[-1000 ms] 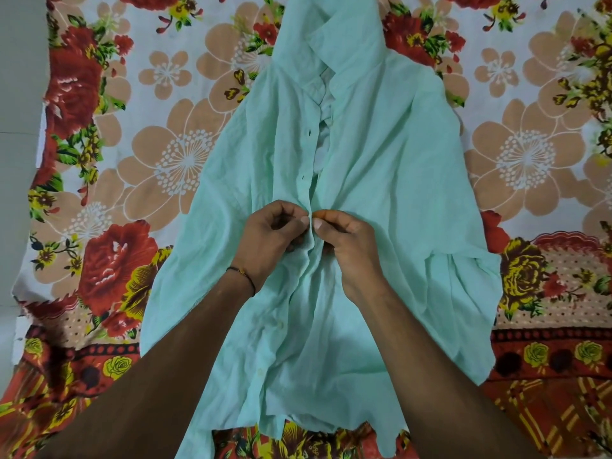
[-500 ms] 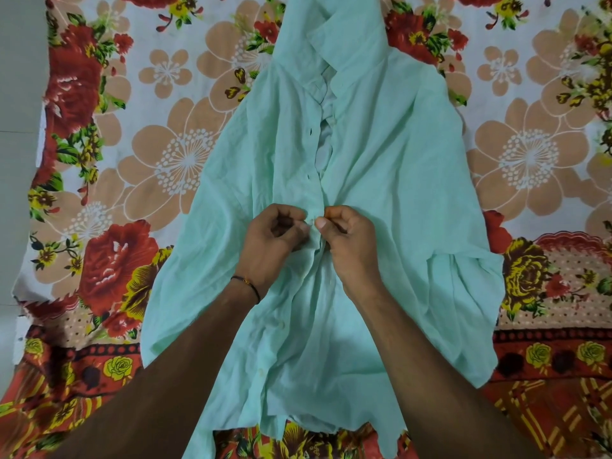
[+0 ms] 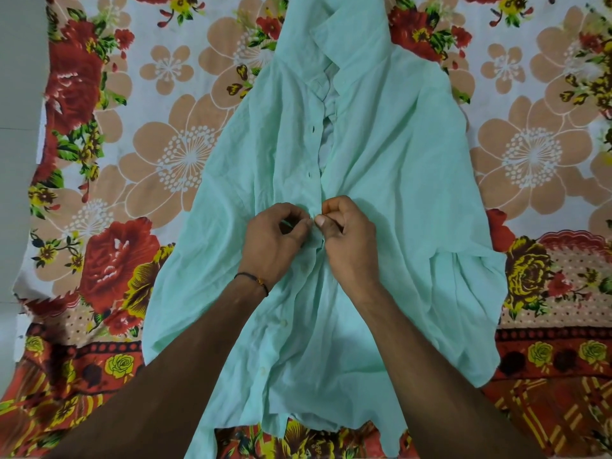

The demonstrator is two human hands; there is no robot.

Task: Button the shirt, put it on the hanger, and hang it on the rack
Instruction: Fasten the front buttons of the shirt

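Left hand (image 3: 275, 240) and right hand (image 3: 347, 240) meet at mid-placket of the shirt (image 3: 397, 160). Both have their fingers curled, each pinching a front edge, thumbs nearly touching. Whether a button sits between the fingertips cannot be told.

Floral bedsheet (image 3: 172, 154) lies under the shirt, with open sheet showing on both sides of it. The sheet's edge meets a grey floor strip (image 3: 16, 94) well left of the shirt.

The shirt is mint green and lies flat, front up, with its collar (image 3: 351, 38) at the far end and its hem nearest the person. The front gapes open above the hands.

Two buttonholes (image 3: 313, 129) show on the placket above the hands, and two pale buttons (image 3: 283, 323) sit below the left wrist. A dark thread bracelet (image 3: 253, 279) is on the left wrist.

Against the earlier frames, the pinch point is about the same and the shirt lies the same.
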